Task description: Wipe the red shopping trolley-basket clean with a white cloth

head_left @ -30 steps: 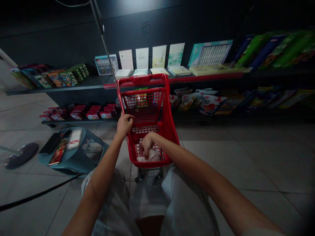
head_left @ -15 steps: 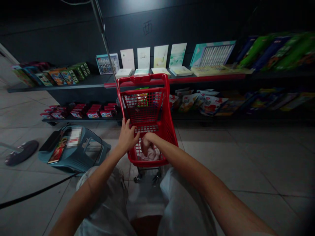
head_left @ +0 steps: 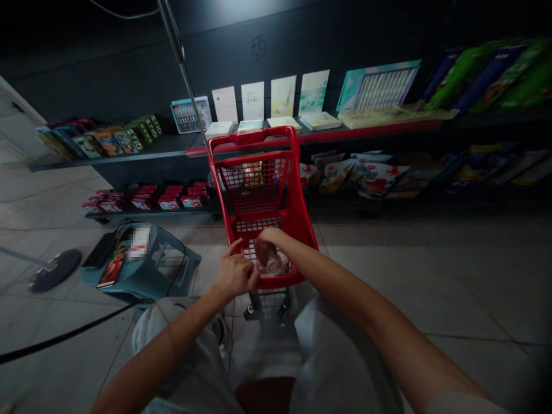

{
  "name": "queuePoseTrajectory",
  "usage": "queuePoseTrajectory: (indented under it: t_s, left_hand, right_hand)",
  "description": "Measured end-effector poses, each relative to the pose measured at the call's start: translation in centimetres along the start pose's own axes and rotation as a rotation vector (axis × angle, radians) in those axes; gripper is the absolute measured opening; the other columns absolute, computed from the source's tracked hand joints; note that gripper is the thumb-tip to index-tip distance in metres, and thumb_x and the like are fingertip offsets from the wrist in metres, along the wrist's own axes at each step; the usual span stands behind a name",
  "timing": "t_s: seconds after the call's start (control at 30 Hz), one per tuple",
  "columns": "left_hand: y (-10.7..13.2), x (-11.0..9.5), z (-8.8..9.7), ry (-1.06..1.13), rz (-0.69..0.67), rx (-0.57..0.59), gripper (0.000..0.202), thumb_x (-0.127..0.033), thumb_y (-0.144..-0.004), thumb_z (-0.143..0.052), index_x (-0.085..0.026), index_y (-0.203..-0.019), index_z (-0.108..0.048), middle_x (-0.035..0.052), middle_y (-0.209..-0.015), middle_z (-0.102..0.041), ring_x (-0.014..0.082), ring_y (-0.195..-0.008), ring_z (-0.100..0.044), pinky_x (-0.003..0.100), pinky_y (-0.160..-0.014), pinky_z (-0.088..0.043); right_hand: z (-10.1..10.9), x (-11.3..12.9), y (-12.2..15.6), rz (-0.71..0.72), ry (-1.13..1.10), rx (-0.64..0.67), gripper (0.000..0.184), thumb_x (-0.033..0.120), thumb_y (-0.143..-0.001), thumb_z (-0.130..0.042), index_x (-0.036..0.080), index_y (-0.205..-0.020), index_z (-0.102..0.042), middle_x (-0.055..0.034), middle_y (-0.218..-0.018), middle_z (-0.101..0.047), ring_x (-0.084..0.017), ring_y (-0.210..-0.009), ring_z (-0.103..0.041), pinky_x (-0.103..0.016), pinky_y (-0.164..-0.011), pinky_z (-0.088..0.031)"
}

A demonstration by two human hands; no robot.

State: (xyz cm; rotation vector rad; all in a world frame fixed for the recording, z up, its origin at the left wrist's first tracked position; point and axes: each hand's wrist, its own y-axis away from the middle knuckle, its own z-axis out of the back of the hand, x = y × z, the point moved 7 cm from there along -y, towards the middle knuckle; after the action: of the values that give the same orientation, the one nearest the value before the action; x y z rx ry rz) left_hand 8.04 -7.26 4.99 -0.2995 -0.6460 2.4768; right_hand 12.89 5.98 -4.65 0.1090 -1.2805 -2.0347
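Observation:
A small red shopping cart (head_left: 307, 236) stands in front of my knees. In its basket lies a crumpled pale pink cloth (head_left: 276, 265). My right hand (head_left: 264, 248) reaches in with the wrist sharply bent, fingers down and closed on the cloth; the fingertips are partly hidden. At the near left corner of the basket, my left hand (head_left: 238, 272) has its fingers curled over the rim, the index finger stretched along it.
Behind the cart, a dark shelf (head_left: 172, 144) carries upright booklets (head_left: 252, 100), boxes (head_left: 110, 141) and snack bags (head_left: 382, 177). At left stand a grey-blue plastic stool (head_left: 150, 264) with items on it and a round stand base (head_left: 56, 270). A black cable (head_left: 69, 333) crosses the floor.
My left hand has moved from the basket's left side, fingers spread, to its near left corner, fingers now curled. The right hand stays at the cloth. The whole view has shifted slightly.

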Motion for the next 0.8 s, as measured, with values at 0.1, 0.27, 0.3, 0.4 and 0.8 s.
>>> queuePoseTrajectory:
  t_s: [0.1,0.27,0.3,0.4,0.8]
  left_hand:
    - [0.1,0.9,0.1,0.014,0.01,-0.023,0.038,-0.022,-0.092,-0.057,-0.023,-0.054,-0.057,-0.0021,-0.051,-0.061,0.0138,-0.051,-0.054,0.049,-0.113,-0.046]
    - [0.4,1.9,0.4,0.02,-0.012,-0.063,0.039,-0.021,-0.093,-0.055,-0.022,-0.054,-0.053,-0.0021,-0.053,-0.06,0.0138,-0.054,-0.053,0.046,-0.107,-0.047]
    - [0.4,2.0,0.3,0.027,-0.027,-0.067,0.039,-0.021,-0.093,-0.054,-0.022,-0.054,-0.052,-0.0022,-0.053,-0.059,0.0136,-0.054,-0.052,0.045,-0.106,-0.047]
    - [0.4,2.2,0.2,0.052,-0.062,-0.084,0.04,-0.021,-0.093,-0.051,-0.022,-0.054,-0.05,-0.0022,-0.052,-0.057,0.0137,-0.054,-0.05,0.043,-0.099,-0.047]
    - [0.6,3.8,-0.1,0.092,-0.065,-0.051,0.041,-0.023,-0.095,-0.046,-0.022,-0.054,-0.045,-0.0016,-0.052,-0.055,0.0134,-0.054,-0.045,0.043,-0.09,-0.043]
  right_hand:
    - [-1.2,1.7,1.1,0.084,0.118,0.07,0.023,0.031,-0.076,-0.081,0.012,-0.089,-0.08,-0.004,-0.082,-0.073,-0.018,-0.071,-0.065,-0.028,-0.069,-0.049]
    - [-2.9,2.7,4.8,0.261,0.159,-0.238,0.027,0.024,-0.092,-0.057,0.016,-0.106,-0.079,-0.0055,-0.093,-0.076,-0.017,-0.073,-0.063,-0.026,-0.066,-0.042]
    - [-3.3,2.5,5.6,0.271,0.133,-0.272,0.03,0.025,-0.094,-0.054,0.018,-0.11,-0.078,-0.0053,-0.096,-0.077,-0.017,-0.076,-0.064,-0.025,-0.066,-0.042]
    - [-3.9,1.7,7.6,0.276,0.078,-0.34,0.033,0.028,-0.097,-0.051,0.02,-0.117,-0.076,-0.0056,-0.105,-0.078,-0.018,-0.085,-0.067,-0.024,-0.07,-0.042]
    - [-3.6,1.4,9.0,0.167,0.087,-0.535,0.044,0.038,-0.106,-0.043,0.019,-0.124,-0.078,-0.013,-0.128,-0.075,-0.026,-0.113,-0.072,-0.029,-0.089,-0.048]
